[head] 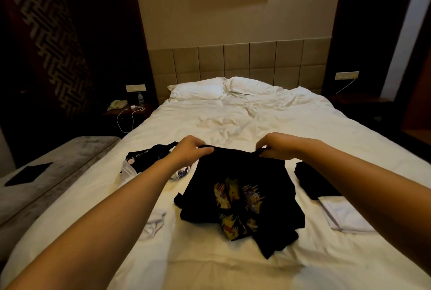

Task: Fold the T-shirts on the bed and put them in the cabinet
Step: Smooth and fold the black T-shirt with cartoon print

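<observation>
A black T-shirt with a gold and blue print (240, 187) lies crumpled on the white bed (256, 117), its far edge lifted. My left hand (190, 150) pinches that edge at its left corner and my right hand (277, 146) pinches it at the right corner. Behind my left forearm lies an unfolded dark printed T-shirt (149, 155) with white cloth beside it. To the right sit a folded black T-shirt (312, 181) and a folded white T-shirt (342, 216). A small white garment (155, 222) lies near left.
Two white pillows (224, 89) lie at the padded headboard. A grey bench (46, 173) with a dark flat item stands left of the bed. A nightstand with a phone, bottle and charger cable (127, 106) is at the back left. No cabinet is in view.
</observation>
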Motion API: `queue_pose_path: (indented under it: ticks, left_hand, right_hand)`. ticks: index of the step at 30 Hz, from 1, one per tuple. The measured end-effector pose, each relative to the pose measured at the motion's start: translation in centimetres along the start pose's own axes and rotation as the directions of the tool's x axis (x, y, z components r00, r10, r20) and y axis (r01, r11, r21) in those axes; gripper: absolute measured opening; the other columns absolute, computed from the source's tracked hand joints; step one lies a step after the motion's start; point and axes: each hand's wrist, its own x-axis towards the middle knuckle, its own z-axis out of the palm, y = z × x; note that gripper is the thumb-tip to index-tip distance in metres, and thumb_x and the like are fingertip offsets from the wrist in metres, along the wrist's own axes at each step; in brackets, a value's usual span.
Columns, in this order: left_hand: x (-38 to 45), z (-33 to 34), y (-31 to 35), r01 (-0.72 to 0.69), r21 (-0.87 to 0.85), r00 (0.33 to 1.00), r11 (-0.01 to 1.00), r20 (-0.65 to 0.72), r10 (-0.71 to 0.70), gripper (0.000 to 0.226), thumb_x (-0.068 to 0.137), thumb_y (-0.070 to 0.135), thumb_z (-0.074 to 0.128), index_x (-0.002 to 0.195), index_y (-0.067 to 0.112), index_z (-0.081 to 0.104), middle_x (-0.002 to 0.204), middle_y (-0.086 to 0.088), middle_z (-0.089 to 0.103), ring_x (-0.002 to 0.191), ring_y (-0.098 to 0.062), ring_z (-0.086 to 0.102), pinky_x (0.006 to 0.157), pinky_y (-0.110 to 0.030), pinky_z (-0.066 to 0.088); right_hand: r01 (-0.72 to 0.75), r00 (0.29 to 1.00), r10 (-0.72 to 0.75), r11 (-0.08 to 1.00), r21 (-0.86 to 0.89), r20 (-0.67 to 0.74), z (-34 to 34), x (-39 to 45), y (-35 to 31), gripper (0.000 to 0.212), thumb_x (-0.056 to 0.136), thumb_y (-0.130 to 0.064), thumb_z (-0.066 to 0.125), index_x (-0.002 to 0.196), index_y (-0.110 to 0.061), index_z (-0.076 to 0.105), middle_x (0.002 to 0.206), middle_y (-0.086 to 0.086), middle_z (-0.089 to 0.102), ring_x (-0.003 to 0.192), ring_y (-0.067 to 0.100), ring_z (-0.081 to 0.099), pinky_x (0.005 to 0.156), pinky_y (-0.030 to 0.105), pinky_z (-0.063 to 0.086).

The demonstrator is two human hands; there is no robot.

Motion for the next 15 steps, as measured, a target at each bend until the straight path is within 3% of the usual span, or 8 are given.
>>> queue_pose_path:
  ticks: [3,5,6,8,10,12,15]
  left_hand:
    - [0.1,1.6,1.3,0.028,-0.357,0.989,0.934,-0.124,-0.077,0.031,0.097,0.006,0.059,0.067,0.005,0.068,0.048,0.005,0.057,0.040,-0.005,0.053,0.047,-0.017,0.038]
    - [0.5,2.1,1.0,0.030,-0.414,0.985,0.910,-0.141,-0.096,0.049,0.097,0.005,0.059,0.049,0.016,0.064,0.044,0.005,0.053,0.040,-0.009,0.051,0.048,-0.021,0.037]
    - [0.5,2.0,0.7,0.019,-0.353,0.987,0.935,-0.140,-0.073,0.052,0.097,0.009,0.060,0.045,0.016,0.057,0.042,0.004,0.045,0.038,-0.013,0.045,0.049,-0.024,0.032]
    - [0.5,1.4,-0.3,0.004,-0.044,0.998,0.999,-0.065,-0.006,0.048,0.097,0.022,0.063,0.055,0.012,0.044,0.048,0.000,0.031,0.042,-0.018,0.031,0.054,-0.029,0.024]
    - [0.6,0.7,-0.7,-0.041,0.246,0.999,0.968,0.029,0.035,0.048,0.098,0.037,0.061,0.062,0.012,0.041,0.053,-0.003,0.030,0.048,-0.020,0.029,0.057,-0.032,0.021]
    - [0.7,0.2,-0.6,-0.104,0.427,0.994,0.898,0.064,0.085,0.051,0.098,0.048,0.056,0.062,0.014,0.044,0.056,-0.006,0.034,0.051,-0.022,0.033,0.057,-0.033,0.021]
    - [0.8,-0.3,-0.5,-0.129,0.543,0.990,0.830,0.019,0.141,0.055,0.098,0.052,0.052,0.065,0.009,0.050,0.057,-0.010,0.040,0.053,-0.025,0.040,0.054,-0.033,0.021]
  right_hand:
    - [-0.014,0.999,0.024,0.968,0.251,-0.036,0.7,0.3,-0.2,0.016,0.088,-0.025,0.059,0.077,-0.018,0.067,0.075,0.001,0.060,0.069,0.022,0.053,0.065,0.038,0.044]
    - [-0.022,0.998,0.041,0.924,0.381,-0.043,0.5,0.2,-0.1,0.020,0.083,-0.026,0.062,0.066,-0.016,0.064,0.065,0.005,0.047,0.064,0.022,0.041,0.063,0.037,0.033]
    - [-0.024,0.998,0.042,0.915,0.402,-0.036,0.3,0.0,0.0,0.021,0.081,-0.027,0.064,0.064,-0.017,0.063,0.065,0.005,0.044,0.065,0.022,0.039,0.063,0.037,0.031]
    - [-0.033,0.999,0.040,0.926,0.375,-0.011,-0.2,-0.3,0.4,0.023,0.084,-0.036,0.067,0.064,-0.023,0.064,0.068,0.002,0.051,0.067,0.020,0.045,0.065,0.035,0.036]
    - [-0.036,0.999,0.030,0.958,0.284,0.024,-0.6,-0.5,0.6,0.019,0.089,-0.050,0.066,0.083,-0.033,0.070,0.088,-0.008,0.063,0.081,0.011,0.057,0.078,0.030,0.044]
    - [-0.005,1.000,-0.002,0.966,0.259,0.029,-0.6,-0.6,0.3,0.024,0.093,-0.049,0.062,0.097,-0.028,0.072,0.097,-0.014,0.065,0.086,0.005,0.059,0.081,0.025,0.044]
    - [0.013,0.999,-0.021,0.952,0.306,0.025,-0.3,-0.7,0.0,0.034,0.090,-0.048,0.066,0.076,-0.017,0.072,0.064,-0.012,0.058,0.058,0.008,0.050,0.062,0.024,0.039]
